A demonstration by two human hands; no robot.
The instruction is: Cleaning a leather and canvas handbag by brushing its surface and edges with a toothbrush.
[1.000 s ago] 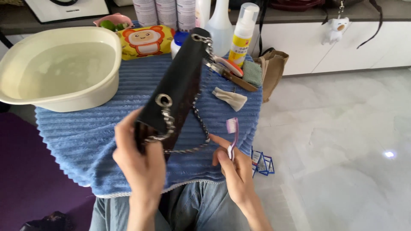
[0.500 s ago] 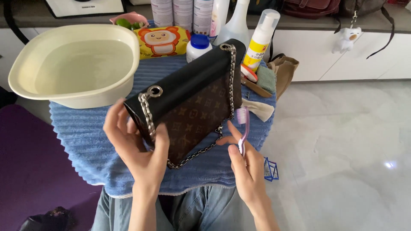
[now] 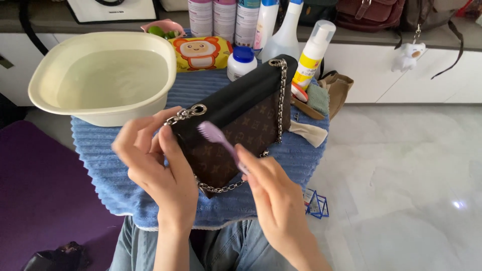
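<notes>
My left hand (image 3: 155,163) grips the near left corner of a black and brown patterned handbag (image 3: 241,125) with a silver chain strap (image 3: 281,98), holding it tilted above the blue towel (image 3: 100,160). My right hand (image 3: 273,195) holds a purple toothbrush (image 3: 218,140), and its bristle head rests on the bag's brown front near the black flap.
A cream basin of water (image 3: 103,75) sits at the back left of the towel-covered table. Behind the bag stand spray bottles (image 3: 314,52), a small white jar with a blue lid (image 3: 242,61), a yellow wipes pack (image 3: 201,50) and folded cloths (image 3: 311,133). White tiled floor lies to the right.
The bag has been turned so its brown front faces up. My right hand has brought the toothbrush from the bag's right side onto its front.
</notes>
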